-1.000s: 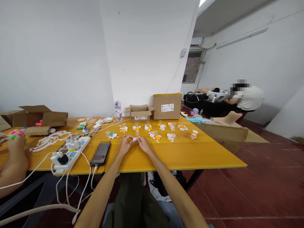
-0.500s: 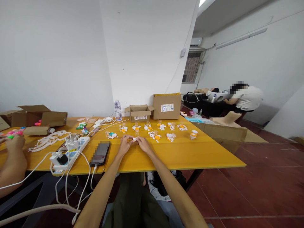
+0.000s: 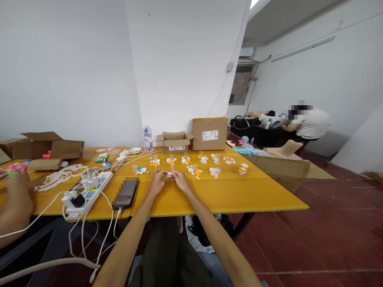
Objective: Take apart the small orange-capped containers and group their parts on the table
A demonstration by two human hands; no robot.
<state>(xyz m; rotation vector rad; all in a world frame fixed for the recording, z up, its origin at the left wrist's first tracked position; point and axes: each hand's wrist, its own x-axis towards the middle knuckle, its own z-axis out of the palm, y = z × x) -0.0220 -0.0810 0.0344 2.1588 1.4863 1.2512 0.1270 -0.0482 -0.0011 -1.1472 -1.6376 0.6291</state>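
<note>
My left hand (image 3: 158, 181) and my right hand (image 3: 180, 181) meet over the front half of the yellow table (image 3: 233, 195). Between their fingertips is a small white part (image 3: 169, 174), pinched from both sides. A clear cup (image 3: 172, 168) stands just beyond the fingers. Several small groups of white and orange plastic pieces (image 3: 197, 173) with clear cups lie behind and to the right. One group on the left has a teal piece (image 3: 140, 169). An assembled jar with a white lid (image 3: 243, 169) stands at the right.
A phone (image 3: 126, 193) and a power strip (image 3: 92, 193) with cables lie left of my arms. Cardboard boxes (image 3: 210, 135) and a bottle (image 3: 148, 139) stand at the back. Another person's arm (image 3: 18, 193) rests at far left; a person in white (image 3: 312, 123) sits at right.
The white part between my fingertips has turned and shows less of its face. Both hands stay in nearly the same place.
</note>
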